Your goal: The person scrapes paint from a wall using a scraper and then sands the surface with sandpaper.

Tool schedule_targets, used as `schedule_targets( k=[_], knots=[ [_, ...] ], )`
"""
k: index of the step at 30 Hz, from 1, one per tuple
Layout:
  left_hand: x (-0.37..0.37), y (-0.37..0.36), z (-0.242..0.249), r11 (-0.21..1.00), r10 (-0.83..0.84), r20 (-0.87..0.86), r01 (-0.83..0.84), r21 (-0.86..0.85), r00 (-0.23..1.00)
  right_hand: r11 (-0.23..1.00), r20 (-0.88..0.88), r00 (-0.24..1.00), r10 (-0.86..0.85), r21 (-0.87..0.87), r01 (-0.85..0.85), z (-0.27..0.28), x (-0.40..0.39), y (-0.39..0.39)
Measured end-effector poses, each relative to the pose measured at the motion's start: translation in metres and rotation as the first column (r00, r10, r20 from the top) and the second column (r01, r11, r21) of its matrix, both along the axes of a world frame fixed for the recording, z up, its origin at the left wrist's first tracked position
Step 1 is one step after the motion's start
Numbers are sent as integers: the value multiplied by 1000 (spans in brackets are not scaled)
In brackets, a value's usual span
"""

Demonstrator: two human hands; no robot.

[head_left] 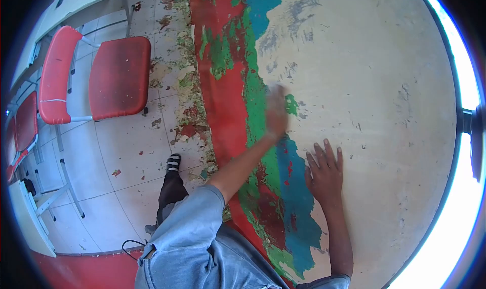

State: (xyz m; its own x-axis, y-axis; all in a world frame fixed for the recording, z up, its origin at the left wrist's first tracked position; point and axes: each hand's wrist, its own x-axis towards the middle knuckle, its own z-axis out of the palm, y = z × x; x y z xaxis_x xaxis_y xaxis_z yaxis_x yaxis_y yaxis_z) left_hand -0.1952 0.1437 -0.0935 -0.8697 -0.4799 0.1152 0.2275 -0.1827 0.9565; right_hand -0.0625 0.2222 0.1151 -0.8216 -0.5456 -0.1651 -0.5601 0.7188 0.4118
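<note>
My left hand [276,111] is blurred by motion over the edge where green paint [254,101] meets the pale wall surface [374,96]. Its fingers are smeared, so whether it holds anything is unclear. My right hand [325,175] lies flat against the pale surface with its fingers spread and nothing in it. Beside that hand runs a ragged patch of blue paint [298,203]. A band of red paint [223,106] lies left of the green, with torn, peeling edges.
Paint flakes [190,129] litter the tiled floor [126,152] along the wall's base. A red chair [120,79] stands at the left, near a table [76,10] and more red chairs [25,124]. One sandalled foot [173,162] is on the tiles. Bright light edges the right side.
</note>
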Motion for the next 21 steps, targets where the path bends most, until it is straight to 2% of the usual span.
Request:
schedule_targets(
  k=[1,3,4,5,6,8,9,10,13,14,15,16,17,19,21],
  knots=[
    [-4,-3,-2,953,-27,205,-37,301,978,1000,8,1000,-9,-10,9,1,4,1],
    [2,6,8,983,48,196,-81,163,979,999,20,1000,-20,-37,21,1,12,6],
    [4,5,17,990,94,182,-110,83,979,998,17,1000,-18,-57,18,-3,13,8],
    [16,10,28,967,145,-35,-149,-208,989,997,16,1000,-15,-80,16,-6,15,10],
    [38,18,44,853,129,-256,-239,-465,958,995,24,1000,-17,-94,20,-8,15,10],
    [60,28,52,896,38,-348,-186,-403,937,994,48,999,-13,-109,18,-7,18,12],
    [64,31,48,997,-12,-264,-10,-79,964,991,55,998,-16,-134,23,-4,22,13],
    [63,34,43,953,-96,-214,152,263,972,986,53,998,-21,-164,30,-1,27,14],
    [34,5,35,997,-18,158,29,-66,987,969,36,998,-56,-240,63,11,48,19],
    [38,17,45,998,17,67,-12,-64,998,963,32,998,-62,-259,68,16,52,21],
    [50,28,78,1000,-5,-157,0,-30,988,955,41,996,-79,-283,88,21,56,22],
    [65,38,110,996,-76,-373,90,20,925,945,55,994,-98,-306,111,26,61,22],
    [80,44,136,986,-163,-494,152,-63,854,935,75,990,-120,-326,138,30,69,24],
    [79,40,150,917,-249,-564,4,-399,787,930,63,989,-131,-338,145,37,82,31],
    [72,34,132,984,-108,-392,41,-175,913,928,39,991,-131,-348,136,45,92,37]
  ],
)
